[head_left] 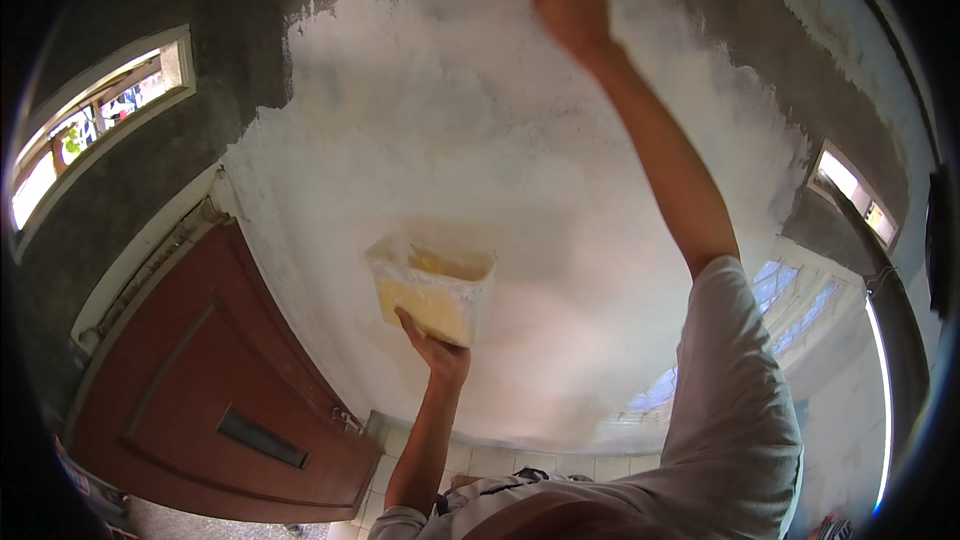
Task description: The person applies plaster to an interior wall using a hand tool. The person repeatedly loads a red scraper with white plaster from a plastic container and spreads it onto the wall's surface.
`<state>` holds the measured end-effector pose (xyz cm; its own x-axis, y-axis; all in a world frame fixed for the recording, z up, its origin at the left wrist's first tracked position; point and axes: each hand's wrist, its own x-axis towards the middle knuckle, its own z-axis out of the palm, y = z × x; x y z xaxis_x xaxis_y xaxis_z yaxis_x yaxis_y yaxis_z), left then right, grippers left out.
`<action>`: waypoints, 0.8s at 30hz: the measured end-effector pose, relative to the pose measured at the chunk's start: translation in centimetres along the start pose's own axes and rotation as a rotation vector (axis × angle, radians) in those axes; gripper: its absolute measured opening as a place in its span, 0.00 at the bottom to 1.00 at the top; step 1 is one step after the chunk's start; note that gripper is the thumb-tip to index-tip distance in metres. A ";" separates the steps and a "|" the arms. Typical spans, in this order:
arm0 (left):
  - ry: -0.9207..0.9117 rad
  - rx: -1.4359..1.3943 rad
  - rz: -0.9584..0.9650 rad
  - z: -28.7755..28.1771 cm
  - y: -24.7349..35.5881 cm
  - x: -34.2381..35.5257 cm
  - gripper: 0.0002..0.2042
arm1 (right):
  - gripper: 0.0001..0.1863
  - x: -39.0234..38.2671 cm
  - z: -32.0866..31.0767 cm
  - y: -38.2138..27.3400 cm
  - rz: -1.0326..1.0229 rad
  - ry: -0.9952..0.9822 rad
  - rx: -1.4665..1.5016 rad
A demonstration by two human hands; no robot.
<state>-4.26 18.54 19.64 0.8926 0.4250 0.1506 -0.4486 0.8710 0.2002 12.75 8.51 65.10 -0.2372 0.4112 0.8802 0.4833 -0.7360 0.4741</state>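
My left hand (pixel 437 348) grips a squarish plastic tub (pixel 440 308) from below, its thumb laid against the side. The tub is pale and yellowish, smeared with white, and open at the top; part of its inner wall shows yellow. High up near the top edge, my right hand (pixel 572 8) is raised at the wall (pixel 520 140), its fingers closed and blurred by motion. Whatever it grips is cut off and smeared, so I cannot tell its kind. White coating with ragged edges covers the wall's middle, with dark grey surface around it.
A reddish-brown door (pixel 215 380) stands at the left below a small framed window opening (pixel 110 105). Another small opening (pixel 855 190) is at the right. A larger barred window (pixel 790 290) lies behind my right sleeve. Pale tiles (pixel 490 460) run along the bottom.
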 end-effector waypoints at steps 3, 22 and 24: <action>0.062 0.002 0.071 0.2 -1.2 0.6 0.39 | 0.19 0.5 0.7 4.1 0.106 0.168 -0.062; 0.155 -0.023 0.110 -0.9 -3.9 2.9 0.38 | 0.18 6.6 7.7 -2.6 -0.237 0.259 0.109; 0.196 -0.005 0.136 -0.7 -3.1 3.1 0.38 | 0.18 8.7 11.0 -3.3 -0.126 0.172 0.112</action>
<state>-0.01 17.31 18.79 0.8162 0.5776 -0.0149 -0.5653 0.8036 0.1859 18.40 20.47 70.94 -0.4366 0.3911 0.8102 0.5291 -0.6168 0.5828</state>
